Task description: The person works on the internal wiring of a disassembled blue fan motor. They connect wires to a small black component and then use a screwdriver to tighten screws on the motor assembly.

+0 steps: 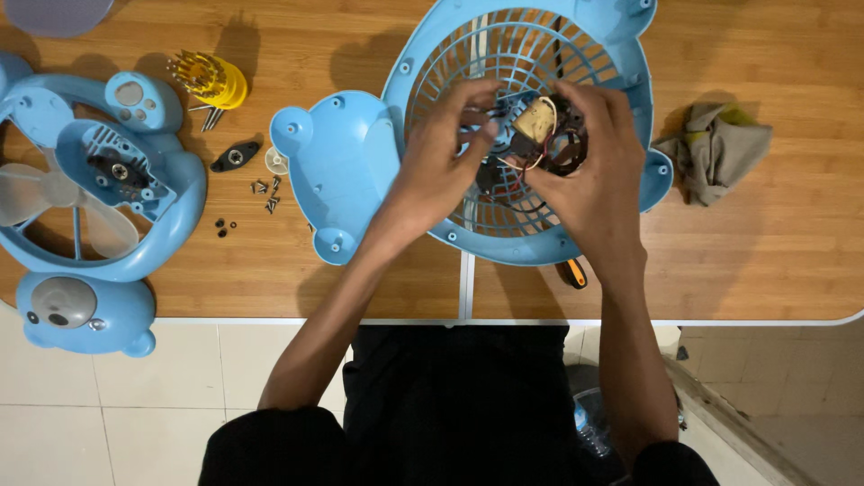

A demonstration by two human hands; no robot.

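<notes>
motor [540,135], tan and black with red wires, sits at the centre of the blue grille [504,54] on the table [765,261]. my right hand [594,180] clamps it; my left hand [441,162] pinches its wires. yellow bit holder [214,81] and screws [265,191] lie left, rag [715,148] right.
</notes>
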